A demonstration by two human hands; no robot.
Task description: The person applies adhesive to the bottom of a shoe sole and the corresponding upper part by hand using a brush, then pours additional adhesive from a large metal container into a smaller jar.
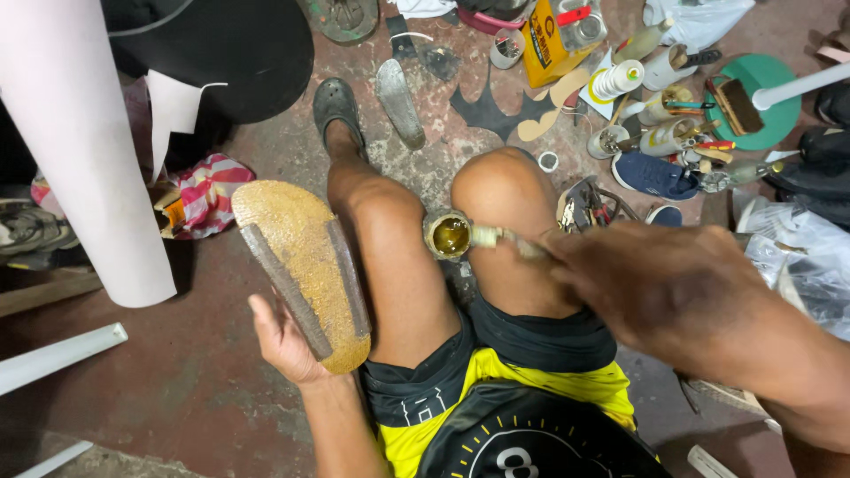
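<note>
Stained concrete floor (204,389) spreads under the seated person, with tools, bottles and shoes crowding its far right corner. Left hand (288,341) cups a shoe sole (301,265) from below, grip pinching its near end. Right hand (651,283) has its grip pressed around a brush (500,237) dipped into a small glue pot (449,235) between the knees. Perched there, the pot could tip and spill.
</note>
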